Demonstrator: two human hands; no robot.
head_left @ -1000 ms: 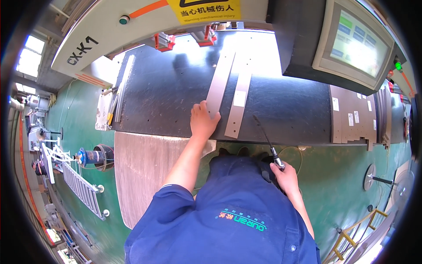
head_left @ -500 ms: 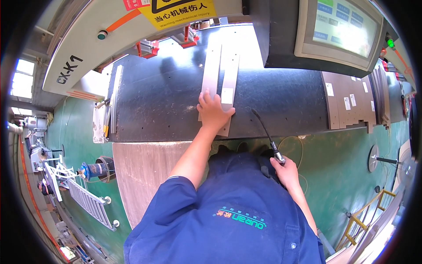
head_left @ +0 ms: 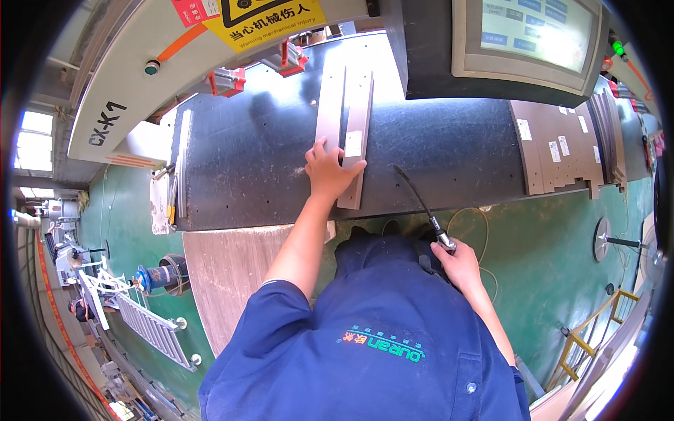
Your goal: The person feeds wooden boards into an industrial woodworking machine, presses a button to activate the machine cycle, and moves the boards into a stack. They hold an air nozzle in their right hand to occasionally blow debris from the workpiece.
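On the dark machine bed (head_left: 442, 154) lie two long pale brown strips side by side, the left strip (head_left: 330, 98) and the right strip (head_left: 358, 105), which bears a white label. My left hand (head_left: 330, 174) rests with spread fingers on the near part of the left strip, its thumb reaching toward the right strip. My right hand (head_left: 458, 263), low at the right in front of my blue jacket, grips an air blow gun (head_left: 440, 235) whose long black nozzle points up and left over the bed's front edge.
Overhead are a machine housing (head_left: 126, 84), red-tipped clamps (head_left: 225, 83) and a screen (head_left: 533, 38). Labelled brown panels (head_left: 554, 147) lie at right, a pale board (head_left: 225, 274) below the bed. The green floor holds a white metal frame (head_left: 140, 316) and yellow railing (head_left: 590, 330).
The view has shifted. The two strips sit more evenly alongside each other, and my left hand has slid a little along with the left strip. My right hand still holds the blow gun.
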